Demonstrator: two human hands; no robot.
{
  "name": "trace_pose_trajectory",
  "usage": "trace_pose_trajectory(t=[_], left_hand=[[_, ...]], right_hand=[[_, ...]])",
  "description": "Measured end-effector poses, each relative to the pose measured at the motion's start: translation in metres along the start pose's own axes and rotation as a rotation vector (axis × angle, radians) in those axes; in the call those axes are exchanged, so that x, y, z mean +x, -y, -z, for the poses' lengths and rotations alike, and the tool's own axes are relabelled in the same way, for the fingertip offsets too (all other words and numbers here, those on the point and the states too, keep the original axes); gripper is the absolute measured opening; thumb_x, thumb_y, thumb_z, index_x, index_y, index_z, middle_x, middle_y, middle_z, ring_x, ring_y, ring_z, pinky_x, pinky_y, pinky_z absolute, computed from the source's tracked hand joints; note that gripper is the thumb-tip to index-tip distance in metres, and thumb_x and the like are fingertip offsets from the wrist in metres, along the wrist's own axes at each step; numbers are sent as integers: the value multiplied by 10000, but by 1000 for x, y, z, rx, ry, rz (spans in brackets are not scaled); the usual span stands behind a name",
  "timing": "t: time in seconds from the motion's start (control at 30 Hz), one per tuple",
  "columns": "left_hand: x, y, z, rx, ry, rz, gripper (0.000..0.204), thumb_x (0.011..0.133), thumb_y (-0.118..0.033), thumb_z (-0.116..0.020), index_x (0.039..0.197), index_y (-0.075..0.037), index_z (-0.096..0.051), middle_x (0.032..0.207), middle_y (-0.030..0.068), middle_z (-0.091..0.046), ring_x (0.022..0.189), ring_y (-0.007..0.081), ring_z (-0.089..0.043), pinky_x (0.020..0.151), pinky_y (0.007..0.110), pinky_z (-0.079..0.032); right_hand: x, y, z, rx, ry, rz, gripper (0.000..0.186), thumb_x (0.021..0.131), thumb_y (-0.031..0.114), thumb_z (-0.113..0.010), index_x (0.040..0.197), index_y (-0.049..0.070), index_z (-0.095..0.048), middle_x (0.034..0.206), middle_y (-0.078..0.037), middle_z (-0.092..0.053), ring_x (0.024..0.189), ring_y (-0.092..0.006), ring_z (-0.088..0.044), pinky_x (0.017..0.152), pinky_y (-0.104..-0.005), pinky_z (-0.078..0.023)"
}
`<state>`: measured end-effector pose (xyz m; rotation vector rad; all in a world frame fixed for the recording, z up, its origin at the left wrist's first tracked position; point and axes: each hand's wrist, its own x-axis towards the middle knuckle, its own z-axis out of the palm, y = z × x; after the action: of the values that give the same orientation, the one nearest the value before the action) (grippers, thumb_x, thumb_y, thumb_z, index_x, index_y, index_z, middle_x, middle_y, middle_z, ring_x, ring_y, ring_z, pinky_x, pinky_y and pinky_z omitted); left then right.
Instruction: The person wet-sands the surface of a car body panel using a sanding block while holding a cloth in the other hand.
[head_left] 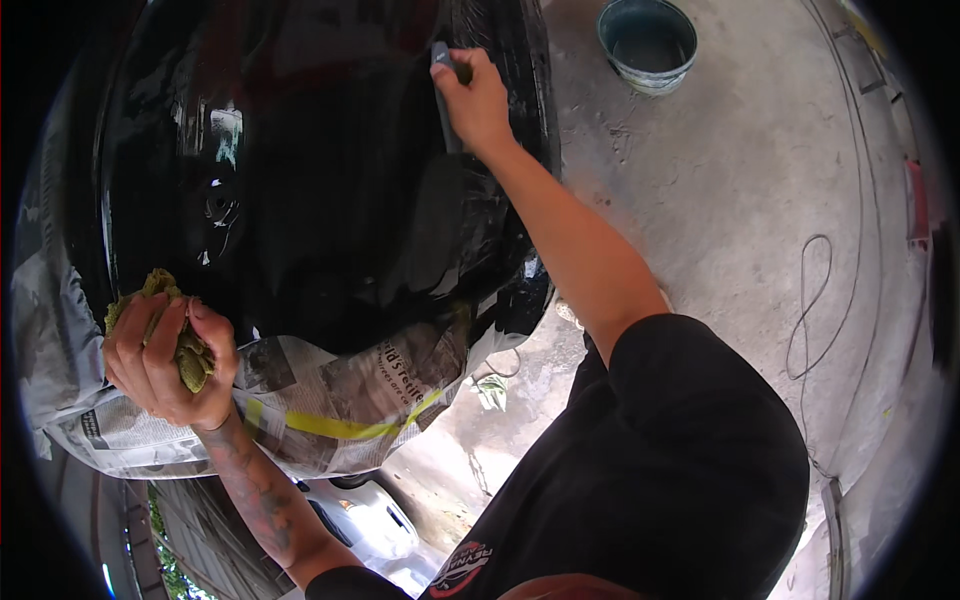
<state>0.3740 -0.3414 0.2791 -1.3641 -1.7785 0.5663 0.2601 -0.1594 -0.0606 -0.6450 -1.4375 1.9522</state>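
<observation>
A glossy black car panel (pixel 330 180) fills the upper left of the view, wet and shiny, from about nine o'clock round to twelve. My right hand (pixel 475 100) reaches up to it at twelve o'clock, its grip pressed together around a small grey sanding block (pixel 441 57) that lies flat against the black surface. My left hand (pixel 165 360) sits at eight o'clock, its grip bunched tight around a yellow-green rag (pixel 185 345), held at the lower edge of the panel. Just below that edge, toward seven and six o'clock, sheets of newspaper (pixel 350 385) cover the bodywork, fixed with a strip of yellow tape (pixel 340 427). Outward to the right lies a rough grey concrete floor (pixel 720 200). A round teal bucket (pixel 647 45) stands on it at one o'clock, well apart from my hands. A thin dark cable (pixel 815 300) loops across the floor at three o'clock.
</observation>
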Motion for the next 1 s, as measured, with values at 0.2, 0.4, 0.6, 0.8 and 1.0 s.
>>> trace_pose_trajectory(t=[0.2,0.4,0.6,0.8,1.0], left_hand=[[-6,1,0,-9,11,-7,140,837,-43,-761,951,-92,-696,970,51,-727,909,266,-713,847,403,-505],[2,2,-3,-8,-9,-45,152,844,-48,-768,969,-85,-691,963,68,-731,903,272,-717,845,400,-509],[-2,1,-6,35,-16,-38,142,820,-46,-760,932,-86,-682,934,52,-721,889,267,-716,849,413,-526],[-4,4,1,64,0,-42,134,822,-62,-771,923,-90,-688,934,42,-727,878,257,-717,837,392,-519],[-4,9,-1,56,22,-70,145,808,-79,-785,916,-120,-697,956,27,-732,838,233,-701,791,362,-505]], right_hand=[[-122,1,34,-49,88,261,348,890,213,-752,1178,51,-642,1218,-181,-627,1159,-338,-592,1019,-413,-437],[54,-15,15,-15,36,100,378,864,293,-771,1148,55,-698,1112,-218,-692,1001,-382,-693,885,-425,-543],[-19,-30,44,14,158,159,380,814,239,-822,1117,50,-694,1113,-183,-699,1031,-349,-686,900,-405,-539],[-184,-34,74,0,338,226,384,783,131,-803,1133,78,-654,1354,-202,-546,1178,-398,-536,1024,-449,-439],[-37,-35,41,52,171,164,338,860,161,-755,1154,34,-650,1169,-188,-669,990,-362,-621,933,-416,-476]])
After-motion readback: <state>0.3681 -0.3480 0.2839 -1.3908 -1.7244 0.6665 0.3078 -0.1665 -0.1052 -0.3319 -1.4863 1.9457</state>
